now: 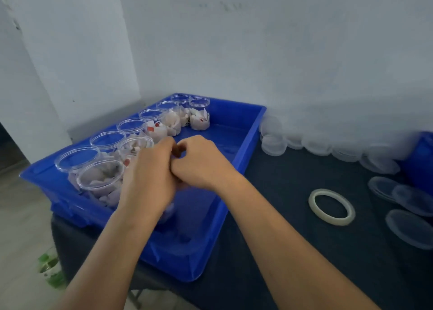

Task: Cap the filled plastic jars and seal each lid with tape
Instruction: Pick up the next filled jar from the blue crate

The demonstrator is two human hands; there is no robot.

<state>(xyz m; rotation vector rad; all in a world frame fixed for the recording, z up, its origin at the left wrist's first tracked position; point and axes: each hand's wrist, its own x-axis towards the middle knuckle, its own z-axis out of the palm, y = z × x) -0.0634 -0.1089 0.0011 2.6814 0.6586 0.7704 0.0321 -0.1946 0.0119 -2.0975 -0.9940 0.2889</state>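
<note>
Head view: both hands meet over blue bin (248,131). Left hand (150,176) and right hand (201,162) touching, fingers curled inward; what they grip hidden, cannot tell. Filled jars (100,178) lined along bin's left wall. Tape roll (331,206) flat on dark table (293,251), right of bin. Loose lids (410,225) near right edge.

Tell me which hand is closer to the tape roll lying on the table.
Right. The right hand is over the blue bin, on the side toward the tape roll. The left hand touches it on its far side, next to the filled jars.
</note>
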